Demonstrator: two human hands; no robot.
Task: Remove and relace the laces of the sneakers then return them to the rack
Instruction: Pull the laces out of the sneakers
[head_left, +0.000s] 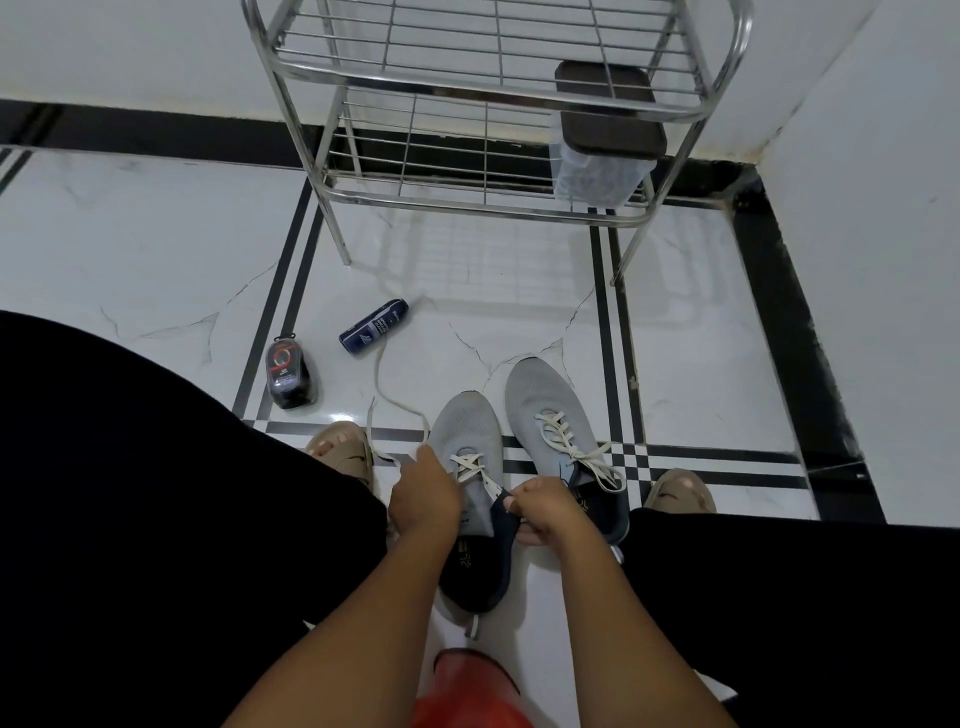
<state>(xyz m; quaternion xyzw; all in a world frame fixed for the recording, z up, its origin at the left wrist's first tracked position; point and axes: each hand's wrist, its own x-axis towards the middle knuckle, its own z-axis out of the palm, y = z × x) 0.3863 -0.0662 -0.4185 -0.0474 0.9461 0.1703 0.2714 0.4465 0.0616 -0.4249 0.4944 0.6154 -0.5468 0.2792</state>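
Observation:
Two grey sneakers with dark collars stand side by side on the floor between my feet. The left sneaker (465, 431) is only partly laced, with crosses on its lower eyelets. My left hand (423, 493) pinches its cream lace (387, 389), whose loose end trails off to the upper left. My right hand (543, 509) grips the dark tongue (503, 512) of that same sneaker. The right sneaker (545, 405) is fully laced and tied in a bow. A steel wire rack (488, 83) stands against the wall ahead.
A dark blue tube (373, 327) lies on the tiles and a black shoe-polish bottle (287, 371) stands left of it. A clear box with a dark lid (605, 140) sits on the rack's lower shelf. My sandalled feet (340, 449) flank the sneakers. A red stool edge (467, 691) shows below.

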